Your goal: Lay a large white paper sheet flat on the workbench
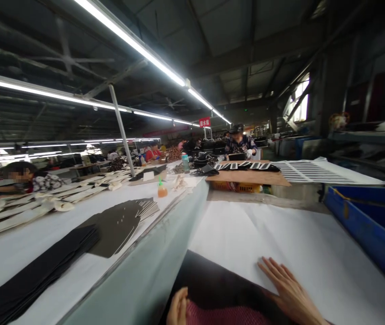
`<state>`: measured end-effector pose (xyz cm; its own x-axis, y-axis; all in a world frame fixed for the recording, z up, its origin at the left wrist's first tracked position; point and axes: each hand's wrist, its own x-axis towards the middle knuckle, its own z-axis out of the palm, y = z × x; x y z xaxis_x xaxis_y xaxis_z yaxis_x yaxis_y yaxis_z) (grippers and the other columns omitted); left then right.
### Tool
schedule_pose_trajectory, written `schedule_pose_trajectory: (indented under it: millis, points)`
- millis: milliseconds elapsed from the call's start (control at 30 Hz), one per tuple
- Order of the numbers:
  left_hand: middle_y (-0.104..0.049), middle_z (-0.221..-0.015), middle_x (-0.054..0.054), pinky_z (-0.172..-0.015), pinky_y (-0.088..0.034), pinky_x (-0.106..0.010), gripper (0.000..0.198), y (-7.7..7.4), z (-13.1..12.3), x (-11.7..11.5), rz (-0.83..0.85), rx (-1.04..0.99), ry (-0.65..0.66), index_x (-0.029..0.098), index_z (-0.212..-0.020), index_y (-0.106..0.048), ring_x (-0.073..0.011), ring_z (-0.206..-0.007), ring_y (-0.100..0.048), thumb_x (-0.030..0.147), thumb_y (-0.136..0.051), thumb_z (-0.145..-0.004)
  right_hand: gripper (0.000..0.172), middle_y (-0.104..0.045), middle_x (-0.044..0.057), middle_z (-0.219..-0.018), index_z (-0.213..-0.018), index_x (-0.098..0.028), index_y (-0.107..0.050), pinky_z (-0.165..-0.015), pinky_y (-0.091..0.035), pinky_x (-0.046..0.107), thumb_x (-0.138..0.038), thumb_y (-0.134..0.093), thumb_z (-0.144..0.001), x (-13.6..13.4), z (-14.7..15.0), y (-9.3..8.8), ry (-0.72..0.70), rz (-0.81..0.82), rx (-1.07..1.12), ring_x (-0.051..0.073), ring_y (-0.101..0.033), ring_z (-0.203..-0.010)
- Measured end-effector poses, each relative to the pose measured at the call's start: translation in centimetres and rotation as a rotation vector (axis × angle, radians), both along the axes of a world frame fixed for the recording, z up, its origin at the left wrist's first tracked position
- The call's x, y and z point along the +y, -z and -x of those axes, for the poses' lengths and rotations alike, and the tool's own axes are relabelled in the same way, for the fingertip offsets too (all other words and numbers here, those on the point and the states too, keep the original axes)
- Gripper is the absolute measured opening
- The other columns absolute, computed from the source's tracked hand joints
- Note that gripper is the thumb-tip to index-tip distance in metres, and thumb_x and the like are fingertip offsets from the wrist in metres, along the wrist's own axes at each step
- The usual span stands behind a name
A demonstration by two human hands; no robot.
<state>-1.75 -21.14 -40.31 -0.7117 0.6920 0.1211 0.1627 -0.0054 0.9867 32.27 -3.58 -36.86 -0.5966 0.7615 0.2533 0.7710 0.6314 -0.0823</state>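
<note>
Maroon textured cloth (pixel 226 316) lies before the flat black sheet (pixel 213 276) on the white-covered table (pixel 317 243). The right hand (pixel 285 289) spreads its fingers beside the sheet; the left hand (pixel 178 308) curls (pinching, I cannot tell). Positioning seems the step; next probably calls for steady pressure.

Red sign (pixel 204 122) in bkgd reads "胶水组", wht chars, 1st one blurry.

On the long bench (pixel 16 250) at left, an orange bottle (pixel 162 189) with a green tip stands nearer than a turquoise bottle (pixel 185 163), and pale strips (pixel 26 211) lie spread before a person (pixel 47 181) in patterned sleeves. A blue bin (pixel 358 221) stands at right. Farther back, a red sign (pixel 204 122) hangs below lit tubes (pixel 135 45).
</note>
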Motion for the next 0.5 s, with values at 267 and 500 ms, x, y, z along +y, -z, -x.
schedule_pose_trajectory:
  millis: [267, 500]
  points:
    - [-0.038, -0.154, -0.001, -0.123, -0.020, -0.037, 0.053, -8.4, 5.2, 14.8, 0.343, 0.977, 0.338, 0.023, -0.145, -0.044, -0.0201, -0.148, -0.025, 0.032, -0.038, -0.094, 0.068, -0.019, 0.001, -0.156, -0.151, -0.034, -0.029, -0.120, -0.020, 0.053, -0.061, -0.046, -0.091, 0.0, 0.0, -0.7, -0.004, 0.065, 0.067, 0.028, -0.020, -0.145]
    - [-0.044, -0.145, -0.026, -0.111, -0.038, -0.045, 0.061, -10.4, 13.2, 21.7, 0.744, 1.004, -0.066, -0.003, -0.145, -0.035, -0.0291, -0.134, -0.047, -0.002, -0.021, -0.086, 0.069, -0.021, 0.003, -0.153, -0.149, -0.035, -0.025, -0.113, -0.028, 0.058, -0.069, -0.038, -0.091, 2.2, -0.5, -0.9, -0.072, 0.110, 0.039, 0.034, -0.025, -0.140]
